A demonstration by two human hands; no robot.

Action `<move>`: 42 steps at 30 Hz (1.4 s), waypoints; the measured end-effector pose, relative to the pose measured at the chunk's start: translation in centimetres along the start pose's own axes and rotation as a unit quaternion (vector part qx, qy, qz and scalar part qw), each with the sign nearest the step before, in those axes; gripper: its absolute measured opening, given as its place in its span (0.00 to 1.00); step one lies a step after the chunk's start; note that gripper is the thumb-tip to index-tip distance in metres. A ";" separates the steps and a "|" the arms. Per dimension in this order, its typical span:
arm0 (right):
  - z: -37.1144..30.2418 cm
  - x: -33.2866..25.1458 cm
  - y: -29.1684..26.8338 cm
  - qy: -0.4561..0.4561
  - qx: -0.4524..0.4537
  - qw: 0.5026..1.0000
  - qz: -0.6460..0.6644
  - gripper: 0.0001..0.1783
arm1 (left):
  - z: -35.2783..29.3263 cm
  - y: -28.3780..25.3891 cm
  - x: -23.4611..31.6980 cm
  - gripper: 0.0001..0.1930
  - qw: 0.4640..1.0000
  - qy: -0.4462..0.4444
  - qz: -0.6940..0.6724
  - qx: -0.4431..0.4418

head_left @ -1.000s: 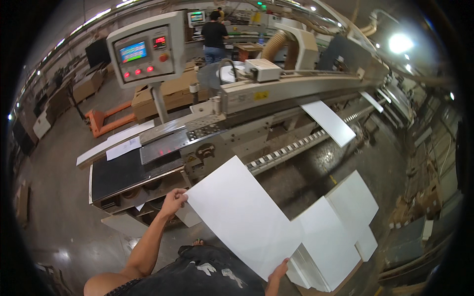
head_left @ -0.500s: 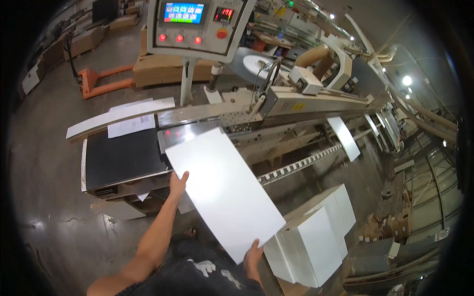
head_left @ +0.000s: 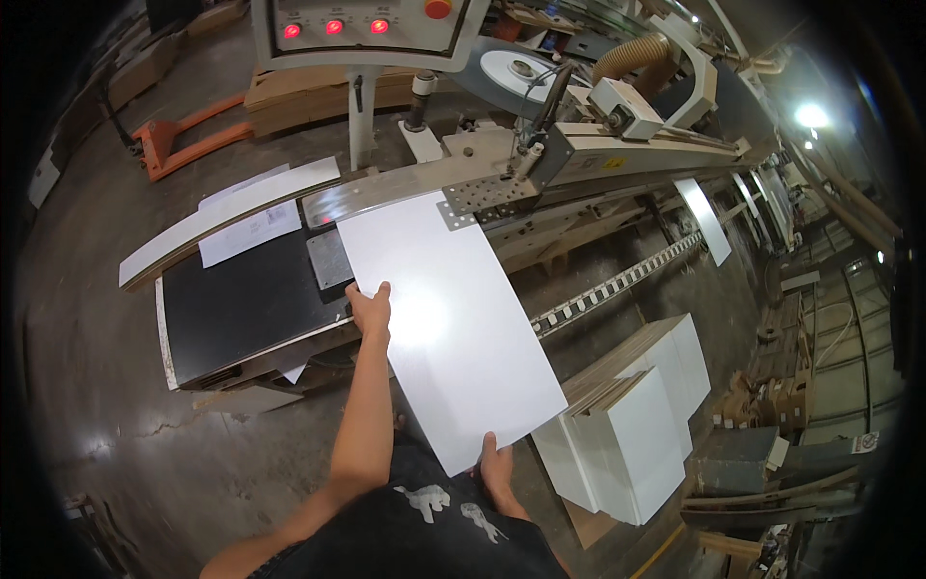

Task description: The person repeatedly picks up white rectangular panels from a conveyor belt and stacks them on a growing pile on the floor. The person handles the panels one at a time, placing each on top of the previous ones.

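Nearest the camera, the person's right hand (head_left: 495, 465) gripped the near short edge of a large flat white rectangular panel (head_left: 449, 323), thumb lying over the top face and the other fingers hidden beneath it. Just right of that hand, a stack of similar white panels (head_left: 632, 425) stood on the floor, their pale edges showing along the top.

Farther out, the left hand (head_left: 370, 309) was closed on the panel's left long edge, fingers curled over the top surface and the thumb out of sight underneath. The panel lay tilted, stretching from the person's waist up to the machine, its far end touching or just under the perforated grey metal guide bracket (head_left: 487, 195). Whether it rested on anything could not be told.

Left of the left hand sat the black machine tabletop (head_left: 236, 299), with a sheet of white paper (head_left: 253, 232) near its far edge and a long white strip (head_left: 227, 224) curving just beyond it.

Beyond the panel ran the long grey edge-working machine (head_left: 617, 145), its grey control box with three lit red buttons (head_left: 362, 29) above. An orange pallet jack (head_left: 183, 130) stood on the concrete floor (head_left: 87, 405) at far left.
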State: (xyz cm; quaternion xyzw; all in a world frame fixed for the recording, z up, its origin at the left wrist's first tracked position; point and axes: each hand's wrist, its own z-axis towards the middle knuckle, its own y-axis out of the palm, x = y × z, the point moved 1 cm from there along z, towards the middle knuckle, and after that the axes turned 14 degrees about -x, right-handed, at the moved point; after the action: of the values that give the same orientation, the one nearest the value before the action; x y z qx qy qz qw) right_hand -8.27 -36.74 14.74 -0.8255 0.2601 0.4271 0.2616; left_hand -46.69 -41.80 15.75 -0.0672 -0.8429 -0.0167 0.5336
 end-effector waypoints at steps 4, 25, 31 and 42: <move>0.6 -2.0 -1.2 -0.025 0.067 0.996 -0.046 0.25 | 1.0 2.6 -0.2 0.31 0.999 0.001 -0.053 -0.012; 14.2 -10.1 -19.6 0.168 0.056 0.983 -0.051 0.38 | 0.6 26.7 3.4 0.32 0.987 0.010 -0.134 -0.086; 17.0 -9.0 -22.7 0.123 0.132 0.983 -0.025 0.35 | 2.4 32.3 2.3 0.35 0.994 0.011 -0.058 -0.092; 6.4 0.6 -23.9 0.206 0.222 0.953 -0.011 0.30 | 1.8 42.5 3.7 0.36 0.992 0.040 -0.019 -0.114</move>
State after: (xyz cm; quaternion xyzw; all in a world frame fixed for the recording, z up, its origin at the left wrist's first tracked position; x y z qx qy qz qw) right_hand 4.00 -15.28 16.07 -0.8196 0.3872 0.1766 0.3836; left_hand -44.24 0.79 16.45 -0.1108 -0.8145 -0.1260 0.5554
